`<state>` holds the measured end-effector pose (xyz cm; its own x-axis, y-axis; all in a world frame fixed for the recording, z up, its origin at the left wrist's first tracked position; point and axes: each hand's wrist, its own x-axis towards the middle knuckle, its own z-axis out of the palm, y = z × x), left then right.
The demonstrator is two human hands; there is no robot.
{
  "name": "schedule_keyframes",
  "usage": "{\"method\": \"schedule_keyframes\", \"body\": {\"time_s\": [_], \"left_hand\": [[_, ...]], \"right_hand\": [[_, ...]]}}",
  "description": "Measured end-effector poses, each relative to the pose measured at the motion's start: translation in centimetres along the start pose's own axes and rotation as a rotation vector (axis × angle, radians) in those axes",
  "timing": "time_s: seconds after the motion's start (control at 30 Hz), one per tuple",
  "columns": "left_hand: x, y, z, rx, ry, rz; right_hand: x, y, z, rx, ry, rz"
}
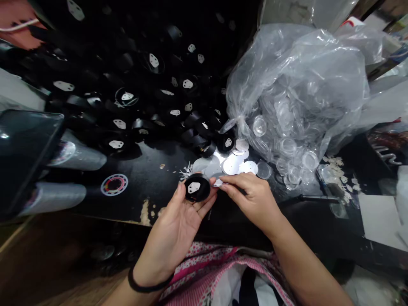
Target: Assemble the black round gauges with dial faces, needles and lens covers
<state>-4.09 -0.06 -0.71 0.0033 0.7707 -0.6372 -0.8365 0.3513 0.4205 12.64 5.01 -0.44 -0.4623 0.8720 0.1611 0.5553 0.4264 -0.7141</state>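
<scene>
My left hand (181,225) is closed round a black round housing (201,195), which has a small white plate with holes in its middle. Thumb and fingers hold it by the rim. Just to its right, my right hand (251,197) pinches a small white piece (218,182) between thumb and forefinger, close to the housing's edge. Behind both hands lie several shiny silver discs (232,164), overlapping on the black table (153,165). A printed round dial (114,185) lies flat further left.
Many black housings (153,60) are heaped at the back. A plastic bag (296,85) of clear round covers stands at the back right. Stacked dials in clear wrap (79,155) lie left. A dark pen-like tool (318,198) and white card (382,219) are right.
</scene>
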Motion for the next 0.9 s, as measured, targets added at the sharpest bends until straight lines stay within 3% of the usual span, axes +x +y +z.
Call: {"method": "schedule_keyframes", "body": {"time_s": [0.13,0.27,0.4,0.5,0.67,0.9], "left_hand": [[0.5,-0.8,0.6,-0.013,0.041,0.034],[0.8,-1.2,0.6,-0.013,0.002,0.022],[0.7,-1.2,0.4,-0.024,-0.007,0.057],[0.6,-1.2,0.3,0.044,-0.002,0.112],[0.2,-1.9,0.6,0.159,-0.052,0.080],[-0.8,-2.9,0.9,0.245,-0.051,0.064]], "right_hand": [[0.3,1.0,-0.1,0.130,0.017,0.126],[0.2,1.3,-0.5,0.314,0.063,0.336],[-0.4,1.1,-0.6,0.486,0.050,0.425],[-0.7,0.7,-0.9,0.530,0.120,0.475],[-0.7,-0.9,-1.6,0.497,0.232,0.472],[-0.1,-2.7,-1.0,0.270,0.131,0.286]]}}
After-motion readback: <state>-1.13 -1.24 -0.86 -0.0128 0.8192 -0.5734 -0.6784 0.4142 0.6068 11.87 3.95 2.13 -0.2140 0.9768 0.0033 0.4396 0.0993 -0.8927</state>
